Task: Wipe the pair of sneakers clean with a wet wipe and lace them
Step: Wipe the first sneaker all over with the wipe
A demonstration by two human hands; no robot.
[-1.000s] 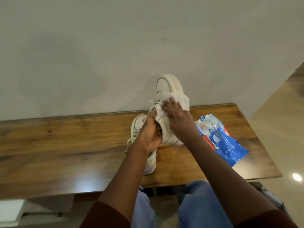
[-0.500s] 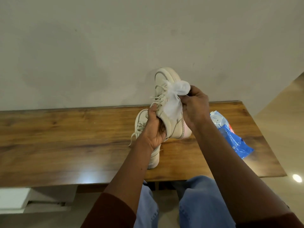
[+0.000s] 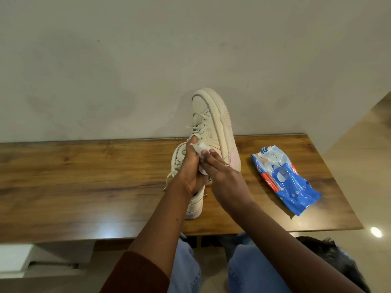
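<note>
Left hand (image 3: 191,172) curls round the heel end of a cream leather sneaker (image 3: 213,123), holding it raised with its toe pointing up and far. Under that hand a second cream sneaker (image 3: 193,208) lies on the brown wooden table (image 3: 84,176). Right hand (image 3: 226,178), fingers nearly straight, presses a crumpled white wet wipe (image 3: 201,148) against the raised sneaker's side. Farther right on the table lies a blue plastic wipe pack (image 3: 289,187), apart from both sneakers.
</note>
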